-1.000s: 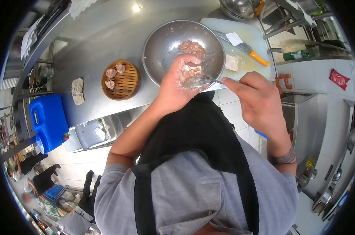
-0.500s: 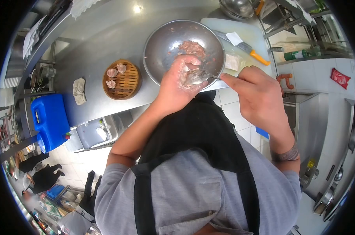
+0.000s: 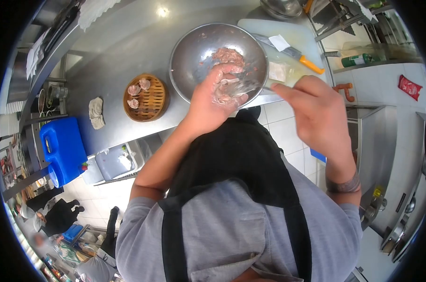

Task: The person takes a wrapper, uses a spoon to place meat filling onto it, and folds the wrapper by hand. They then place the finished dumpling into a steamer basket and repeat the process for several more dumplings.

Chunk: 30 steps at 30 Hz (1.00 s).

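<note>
Since the earlier frames the spoon (image 3: pixel 245 87) had been drawn further across the cupped left hand (image 3: pixel 212 101), and the right hand (image 3: pixel 318 113) had shifted slightly up and toward the bowl; the spoon bowl was motion-blurred. The left hand was held curled, half closed around a dumpling wrapper (image 3: pixel 224 89) with pale filling in it, just over the near rim of the steel mixing bowl (image 3: pixel 189 51). The right hand was closed in a pinch on the spoon handle. More minced filling (image 3: pixel 228 55) lay at the far side of the bowl. Three finished dumplings (image 3: pixel 137 91) sat in the bamboo steamer (image 3: pixel 151 101), on the steel counter (image 3: pixel 119 42) left of the bowl. The step in hand was judged to be pressing filling into the wrapper. The next move would likely call for withdrawal of the spoon and tightening of the left fingers to pleat the wrapper shut, without squeezing filling out at the top.
</note>
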Each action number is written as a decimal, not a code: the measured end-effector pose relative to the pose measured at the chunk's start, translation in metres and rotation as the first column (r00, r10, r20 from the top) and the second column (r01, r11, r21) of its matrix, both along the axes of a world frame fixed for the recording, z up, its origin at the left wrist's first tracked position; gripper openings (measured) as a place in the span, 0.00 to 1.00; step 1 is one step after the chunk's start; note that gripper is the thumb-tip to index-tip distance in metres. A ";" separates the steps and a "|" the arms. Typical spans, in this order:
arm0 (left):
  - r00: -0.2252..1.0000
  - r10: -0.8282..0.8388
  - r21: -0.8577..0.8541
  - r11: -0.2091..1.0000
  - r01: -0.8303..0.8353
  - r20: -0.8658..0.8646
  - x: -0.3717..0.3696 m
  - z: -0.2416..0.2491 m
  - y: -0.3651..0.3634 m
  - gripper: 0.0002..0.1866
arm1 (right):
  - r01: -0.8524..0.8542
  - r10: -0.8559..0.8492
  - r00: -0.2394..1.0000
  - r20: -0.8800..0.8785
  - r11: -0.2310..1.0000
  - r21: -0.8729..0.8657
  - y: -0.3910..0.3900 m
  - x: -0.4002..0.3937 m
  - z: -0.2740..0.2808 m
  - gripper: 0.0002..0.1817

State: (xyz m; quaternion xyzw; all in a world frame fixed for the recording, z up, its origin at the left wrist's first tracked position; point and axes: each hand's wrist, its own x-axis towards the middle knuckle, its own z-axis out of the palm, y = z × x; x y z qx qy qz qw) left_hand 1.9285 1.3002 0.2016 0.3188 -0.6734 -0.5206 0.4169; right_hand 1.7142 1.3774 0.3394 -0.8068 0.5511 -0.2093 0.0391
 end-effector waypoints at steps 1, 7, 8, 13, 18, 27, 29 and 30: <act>1.000 0.003 0.000 1.000 -0.003 0.000 0.001 0.000 -0.002 0.29 | -0.003 0.003 1.000 0.000 1.000 0.000 0.001 -0.004 0.002 0.24; 0.984 0.068 0.484 0.875 0.022 -0.167 0.004 0.020 -0.021 0.19 | 0.133 -0.178 0.949 0.260 0.974 0.182 0.016 -0.027 -0.025 0.14; 0.964 0.096 0.539 0.841 0.055 -0.247 0.001 0.021 -0.024 0.15 | 0.133 -0.182 0.940 0.288 0.974 0.181 0.017 -0.025 -0.040 0.14; 0.816 0.212 0.646 0.726 0.237 -0.537 -0.008 0.015 -0.033 0.11 | 0.126 -0.145 0.933 0.329 0.989 0.079 0.009 -0.006 -0.089 0.15; 0.848 0.153 0.508 0.848 0.151 -0.507 -0.025 0.018 -0.018 0.16 | 0.164 -0.143 0.888 0.436 0.986 -0.013 -0.003 0.002 -0.111 0.13; 0.888 -0.106 0.331 0.903 0.275 -0.447 -0.011 0.036 -0.022 0.25 | 0.093 -0.061 0.891 0.449 0.994 -0.050 -0.007 -0.012 -0.112 0.11; 0.925 -0.187 0.300 0.908 0.291 -0.331 -0.005 0.037 -0.033 0.24 | 0.077 -0.046 0.893 0.447 0.996 -0.051 -0.009 -0.014 -0.112 0.11; 0.943 -0.262 0.276 0.909 0.312 -0.205 -0.003 0.037 -0.035 0.24 | 0.070 -0.046 0.891 0.451 0.997 -0.038 -0.009 -0.014 -0.112 0.10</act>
